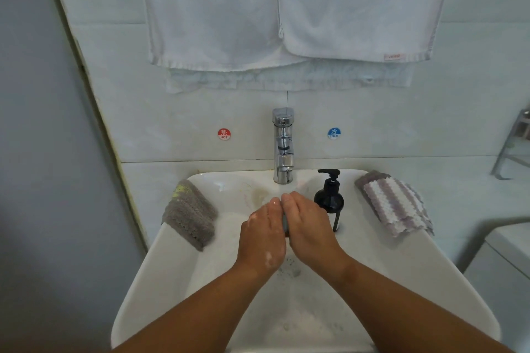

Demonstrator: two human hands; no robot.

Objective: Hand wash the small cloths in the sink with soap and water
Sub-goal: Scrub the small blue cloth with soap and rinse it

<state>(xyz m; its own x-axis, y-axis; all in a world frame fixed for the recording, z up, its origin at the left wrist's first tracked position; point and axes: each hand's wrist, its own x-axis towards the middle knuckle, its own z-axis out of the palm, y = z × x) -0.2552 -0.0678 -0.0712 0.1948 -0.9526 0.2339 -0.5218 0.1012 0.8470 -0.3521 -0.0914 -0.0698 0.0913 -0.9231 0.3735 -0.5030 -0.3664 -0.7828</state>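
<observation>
Both hands met in front of the faucet [283,146], over the bowl of the white sink [160,266]. The left hand [263,235] and the right hand [309,226] were pressed palm to palm, fingers fairly straight and pointing toward the faucet. Only a thin grey sliver of a small cloth [285,223] showed in the seam between them; the rest of it was hidden. White suds [269,259] clung to the back of the left hand.

Left of the faucet, a second grey cloth [189,213] with a yellow patch at its far end was draped over the sink's rim. Right of the faucet stood a black soap pump bottle [329,198], just beside the right hand. Farther right of it, a purple-and-white striped cloth [393,203] lay over the opposite rim.

On the wall tiles, a red hot sticker [224,134] sat left of the faucet and a blue cold sticker [333,133] right of it. Above the faucet hung two white towels [212,8].
</observation>
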